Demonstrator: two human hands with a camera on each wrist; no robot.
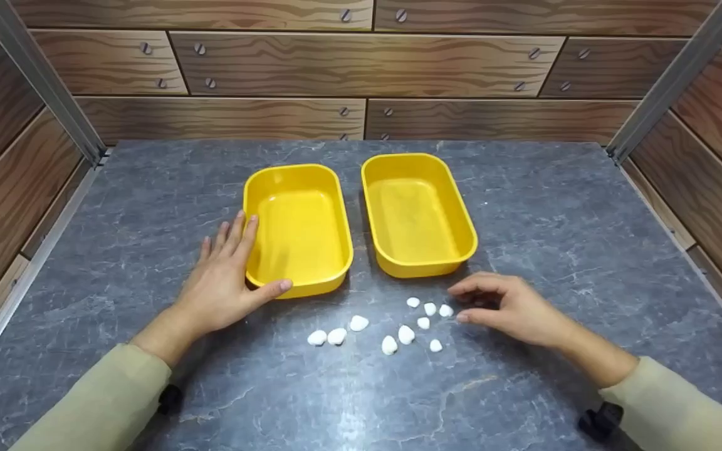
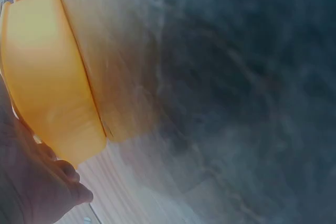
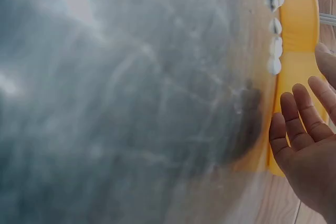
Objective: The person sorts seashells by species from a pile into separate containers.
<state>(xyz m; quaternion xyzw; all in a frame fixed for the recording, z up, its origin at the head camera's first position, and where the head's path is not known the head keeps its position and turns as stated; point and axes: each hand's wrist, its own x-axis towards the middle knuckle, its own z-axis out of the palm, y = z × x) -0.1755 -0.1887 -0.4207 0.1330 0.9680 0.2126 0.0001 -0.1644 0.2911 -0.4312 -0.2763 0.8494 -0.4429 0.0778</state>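
Observation:
My left hand [image 1: 220, 285] rests on the left yellow bin [image 1: 347, 263]. Its straight fingers lie along the bin's left rim, and the thumb reaches over the near corner. In the left wrist view, those fingertips [image 2: 67, 170] show beside the bin's wall [image 2: 47, 72]. Several small white pebble-like pieces [image 1: 406, 334] lie loose on the table in front of the bins. Just right of them hovers my right hand [image 1: 517, 310], thumb and fingers apart with nothing between them. The closest white piece [image 1: 446, 311] sits by its thumb tip. In the right wrist view its fingers [image 3: 307, 114] are spread and relaxed.
A second yellow bin [image 1: 414, 269] stands to the right of the first, a narrow gap between them. Both bins have bare floors. The grey marbled table [image 1: 336, 401] is bounded by wood-patterned walls [image 1: 367, 66] with metal corner posts [image 1: 668, 88].

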